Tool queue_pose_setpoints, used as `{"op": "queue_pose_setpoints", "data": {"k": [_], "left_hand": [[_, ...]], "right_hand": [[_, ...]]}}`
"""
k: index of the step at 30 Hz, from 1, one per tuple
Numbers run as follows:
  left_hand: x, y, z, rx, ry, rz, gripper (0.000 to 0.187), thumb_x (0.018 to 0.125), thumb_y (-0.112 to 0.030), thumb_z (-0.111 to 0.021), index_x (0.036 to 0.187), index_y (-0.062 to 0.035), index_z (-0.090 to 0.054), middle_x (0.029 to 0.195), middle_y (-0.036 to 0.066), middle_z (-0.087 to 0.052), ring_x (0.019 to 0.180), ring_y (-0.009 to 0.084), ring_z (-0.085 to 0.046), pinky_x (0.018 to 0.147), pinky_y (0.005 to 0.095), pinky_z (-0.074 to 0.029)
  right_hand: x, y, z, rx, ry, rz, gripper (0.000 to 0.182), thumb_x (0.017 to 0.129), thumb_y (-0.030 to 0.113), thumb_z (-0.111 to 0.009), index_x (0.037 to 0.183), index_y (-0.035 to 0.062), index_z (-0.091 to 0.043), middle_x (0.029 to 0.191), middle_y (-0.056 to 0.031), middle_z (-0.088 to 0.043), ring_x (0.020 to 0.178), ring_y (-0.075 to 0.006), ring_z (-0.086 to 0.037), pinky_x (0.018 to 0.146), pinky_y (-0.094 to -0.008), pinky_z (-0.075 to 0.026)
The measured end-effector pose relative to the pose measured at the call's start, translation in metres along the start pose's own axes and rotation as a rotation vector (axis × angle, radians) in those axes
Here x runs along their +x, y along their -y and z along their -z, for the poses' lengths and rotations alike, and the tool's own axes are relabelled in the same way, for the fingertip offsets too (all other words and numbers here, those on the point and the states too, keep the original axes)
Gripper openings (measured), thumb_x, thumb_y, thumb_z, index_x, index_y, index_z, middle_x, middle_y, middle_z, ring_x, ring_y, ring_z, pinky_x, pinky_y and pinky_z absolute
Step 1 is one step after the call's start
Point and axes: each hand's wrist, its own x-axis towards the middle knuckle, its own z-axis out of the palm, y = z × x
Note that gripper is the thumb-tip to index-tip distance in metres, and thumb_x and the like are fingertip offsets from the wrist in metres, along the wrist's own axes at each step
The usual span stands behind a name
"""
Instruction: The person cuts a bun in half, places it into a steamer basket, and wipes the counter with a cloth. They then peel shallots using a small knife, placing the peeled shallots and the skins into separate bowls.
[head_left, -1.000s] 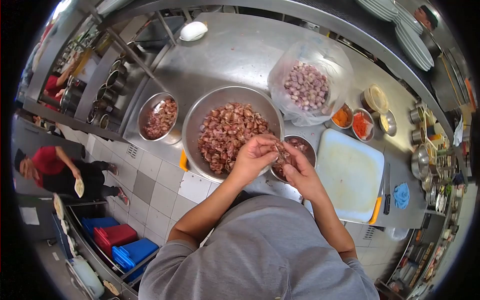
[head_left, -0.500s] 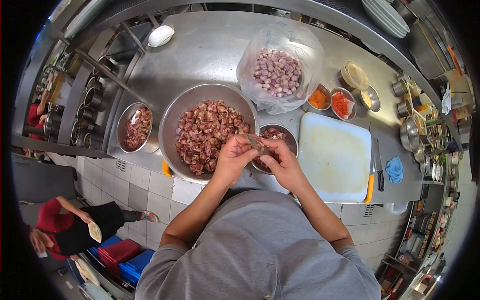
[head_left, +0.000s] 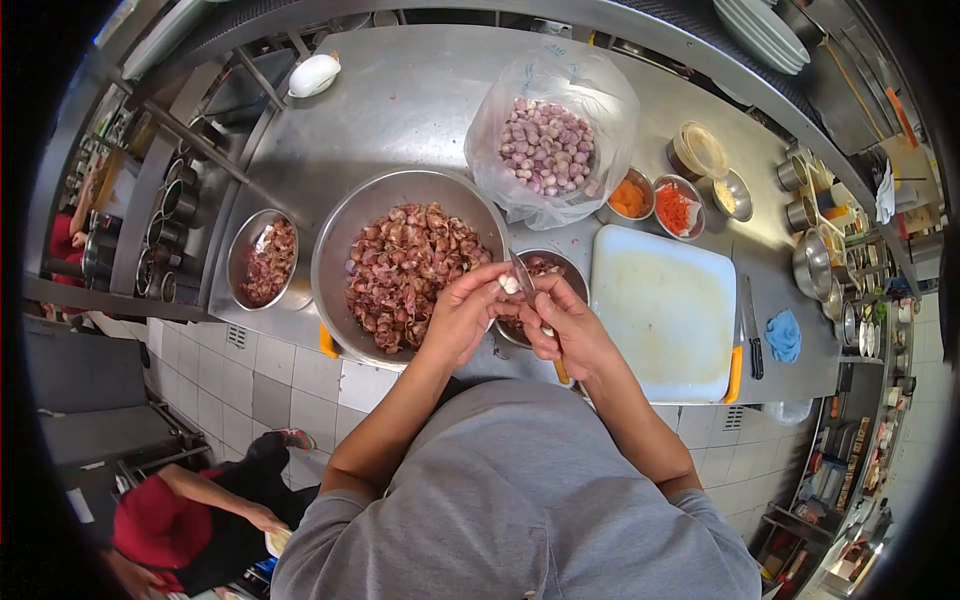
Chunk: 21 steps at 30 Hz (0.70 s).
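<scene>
My left hand [head_left: 465,315] is closed in a pinch on a small whitish shallot [head_left: 510,284]. My right hand [head_left: 572,325] grips a small knife [head_left: 521,270], its blade pointing up beside the shallot and its yellowish handle end showing below the palm. Both hands are close together over a small metal bowl [head_left: 583,283] of shallot skins, which they partly cover. On the left stands a large metal bowl [head_left: 335,215] heaped with unpeeled reddish-brown shallots [head_left: 410,265]. Behind the hands, a clear plastic bag [head_left: 610,110] holds peeled purplish shallots [head_left: 548,148].
A white cutting board [head_left: 665,310] lies at right, beside a knife [head_left: 751,330] and blue cloth [head_left: 784,337]. Bowls of orange pieces [head_left: 630,196] and red-orange shreds [head_left: 677,208] stand behind it. Another shallot bowl [head_left: 265,260] sits left. A person in red [head_left: 165,520] is lower left.
The knife blade now shows upright between my hands, with a whitish shallot in my left fingers. My right hand has turned and curled round the knife. The person in red has moved nearer.
</scene>
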Motion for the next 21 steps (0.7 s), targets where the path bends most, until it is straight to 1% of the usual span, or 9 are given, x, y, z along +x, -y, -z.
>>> {"op": "queue_pose_setpoints", "data": {"k": [3,7,9,12,15,17,18,20,21], "left_hand": [[0.001,0.003,-0.002,0.081,-0.071,0.014,0.03,0.099,-0.002,-0.048,0.127,0.0024,-0.055,0.113,0.011,-0.065,0.101,0.0199,-0.065,0.085,0.0322,-0.054],[0.001,0.001,-0.007,0.158,-0.055,0.01,0.033,0.096,0.0,-0.052,0.129,0.0015,-0.054,0.112,0.01,-0.065,0.099,0.0183,-0.065,0.084,0.031,-0.054],[0.001,-0.001,-0.012,0.26,0.032,-0.007,0.034,0.093,0.002,-0.057,0.127,0.0003,-0.055,0.111,0.009,-0.065,0.098,0.0164,-0.064,0.084,0.0299,-0.053],[0.003,0.007,-0.003,0.276,-0.012,-0.015,0.034,0.091,0.0,-0.062,0.123,-0.0035,-0.055,0.109,0.009,-0.065,0.095,0.0177,-0.065,0.083,0.0321,-0.053],[0.006,0.002,-0.002,0.149,-0.021,0.033,0.031,0.09,-0.001,-0.063,0.119,-0.004,-0.055,0.105,0.007,-0.065,0.095,0.0171,-0.065,0.082,0.0299,-0.053],[0.005,-0.002,-0.005,0.137,-0.026,0.044,0.034,0.089,-0.002,-0.065,0.121,-0.0042,-0.054,0.104,0.007,-0.065,0.094,0.0177,-0.065,0.079,0.0284,-0.053],[0.005,-0.002,-0.004,0.137,-0.015,0.053,0.033,0.089,-0.002,-0.065,0.12,-0.004,-0.054,0.104,0.008,-0.065,0.093,0.0179,-0.066,0.078,0.0284,-0.054],[0.005,-0.001,-0.001,0.137,0.0,0.064,0.032,0.089,-0.002,-0.065,0.119,-0.0039,-0.055,0.104,0.008,-0.065,0.093,0.0181,-0.066,0.077,0.0283,-0.054],[0.006,0.002,0.001,0.142,0.012,0.049,0.031,0.089,-0.002,-0.065,0.118,-0.0037,-0.055,0.105,0.009,-0.065,0.092,0.018,-0.066,0.076,0.0286,-0.055]], "right_hand": [[-0.001,0.002,-0.001,0.031,0.001,-0.013,0.023,0.102,0.029,-0.05,0.12,0.0146,-0.047,0.083,-0.0012,-0.049,0.052,-0.0061,-0.038,0.042,-0.021,-0.029],[-0.001,0.001,0.003,0.052,0.001,-0.024,0.023,0.102,0.029,-0.05,0.12,0.0146,-0.047,0.083,-0.0012,-0.05,0.05,-0.0062,-0.037,0.042,-0.0208,-0.029],[-0.003,0.0,0.003,0.045,0.012,-0.024,0.023,0.101,0.029,-0.051,0.119,0.0144,-0.047,0.082,-0.0011,-0.05,0.05,-0.0059,-0.037,0.042,-0.0208,-0.029],[-0.006,0.002,0.002,0.039,0.019,-0.04,0.024,0.101,0.028,-0.051,0.119,0.0128,-0.048,0.082,-0.0009,-0.049,0.049,-0.0055,-0.036,0.042,-0.0212,-0.029],[-0.008,0.007,0.003,-0.05,-0.066,0.073,0.026,0.1,0.03,-0.053,0.12,0.0141,-0.048,0.08,-0.0006,-0.047,0.05,-0.0055,-0.036,0.042,-0.0194,-0.028],[-0.009,0.009,0.007,-0.21,-0.163,0.14,0.033,0.101,0.017,-0.051,0.132,0.0099,-0.045,0.081,0.0013,-0.048,0.056,-0.0043,-0.039,0.047,-0.0199,-0.031],[-0.012,0.009,0.008,-0.209,-0.168,0.144,0.033,0.101,0.017,-0.051,0.132,0.0099,-0.045,0.081,0.0013,-0.048,0.056,-0.0043,-0.039,0.047,-0.0199,-0.031],[-0.016,0.009,0.01,-0.53,-0.093,0.186,0.046,0.099,0.013,-0.052,0.144,0.0096,-0.039,0.093,0.0011,-0.051,0.069,-0.005,-0.046,0.059,-0.0204,-0.041],[-0.017,0.007,0.009,-0.53,-0.095,0.188,0.046,0.099,0.013,-0.052,0.144,0.0096,-0.039,0.093,0.0011,-0.051,0.069,-0.005,-0.046,0.059,-0.0204,-0.041]]}}
